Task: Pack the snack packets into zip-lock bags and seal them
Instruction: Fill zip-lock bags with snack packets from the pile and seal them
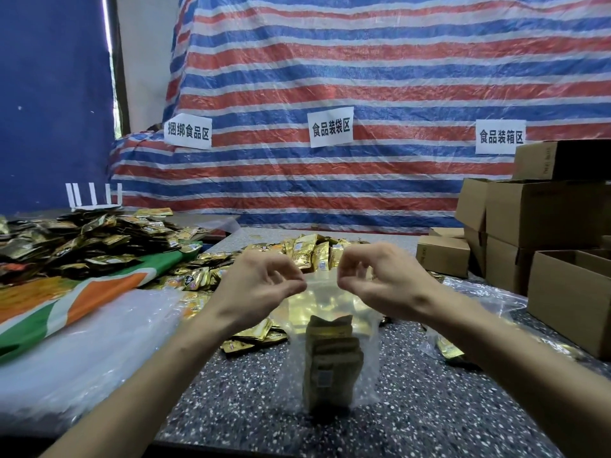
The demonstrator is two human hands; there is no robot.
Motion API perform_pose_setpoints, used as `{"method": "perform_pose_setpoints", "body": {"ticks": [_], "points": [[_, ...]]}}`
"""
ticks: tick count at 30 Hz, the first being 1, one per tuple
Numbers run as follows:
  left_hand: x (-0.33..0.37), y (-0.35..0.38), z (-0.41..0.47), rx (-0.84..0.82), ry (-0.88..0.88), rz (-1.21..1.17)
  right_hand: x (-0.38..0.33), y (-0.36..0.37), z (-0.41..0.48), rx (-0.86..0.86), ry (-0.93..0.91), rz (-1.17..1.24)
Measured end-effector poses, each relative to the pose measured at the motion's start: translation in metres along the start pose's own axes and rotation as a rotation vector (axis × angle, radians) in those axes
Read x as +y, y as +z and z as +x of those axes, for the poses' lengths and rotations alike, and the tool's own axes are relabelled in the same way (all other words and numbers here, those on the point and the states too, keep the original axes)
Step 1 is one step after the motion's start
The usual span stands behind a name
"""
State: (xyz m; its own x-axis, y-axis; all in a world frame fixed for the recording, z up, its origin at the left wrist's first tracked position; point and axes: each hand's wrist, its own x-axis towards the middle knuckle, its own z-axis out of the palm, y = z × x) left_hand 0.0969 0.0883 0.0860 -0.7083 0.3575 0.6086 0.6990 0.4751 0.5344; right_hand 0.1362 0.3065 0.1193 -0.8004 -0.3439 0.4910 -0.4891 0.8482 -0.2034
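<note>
On the speckled counter (429,408), left hand (264,282) and right hand (373,279) pinch the top of the zip-lock bag (324,302); striped tarp (363,61) behind (paper labels (330,127)), boxes (545,216) along the right edge.

The zip-lock bag (368,355) stands on the table (429,408) near its front edge, a packet stack (332,365) inside it. Loose packets (314,252) lie behind it by the far edge, boxes (542,219) along the right edge, another heap (82,239) at the left edge.

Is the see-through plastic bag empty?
No, the clear plastic zip-lock bag, pinched at its top by the left hand and right hand, holds a stack of gold foil snack packets.
</note>
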Motion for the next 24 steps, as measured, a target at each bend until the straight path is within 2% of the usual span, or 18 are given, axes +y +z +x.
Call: {"method": "perform_pose_setpoints", "body": {"ticks": [4,7,13,18,24], "points": [[0.002,0.009,0.001,0.086,0.056,0.029,-0.013,0.003,0.002,-0.007,-0.084,-0.083],[0.004,0.013,0.003,0.088,0.090,-0.006,-0.019,0.004,0.007,-0.013,-0.078,-0.152],[-0.013,0.002,-0.005,0.047,-0.032,-0.247,-0.012,0.001,0.003,-0.013,0.006,-0.035],[-0.012,0.007,-0.006,0.099,-0.029,-0.343,-0.019,0.005,0.007,-0.064,-0.057,-0.023],[-0.008,0.007,-0.004,0.008,-0.005,-0.403,-0.017,0.005,0.012,0.006,-0.077,-0.011]]}}
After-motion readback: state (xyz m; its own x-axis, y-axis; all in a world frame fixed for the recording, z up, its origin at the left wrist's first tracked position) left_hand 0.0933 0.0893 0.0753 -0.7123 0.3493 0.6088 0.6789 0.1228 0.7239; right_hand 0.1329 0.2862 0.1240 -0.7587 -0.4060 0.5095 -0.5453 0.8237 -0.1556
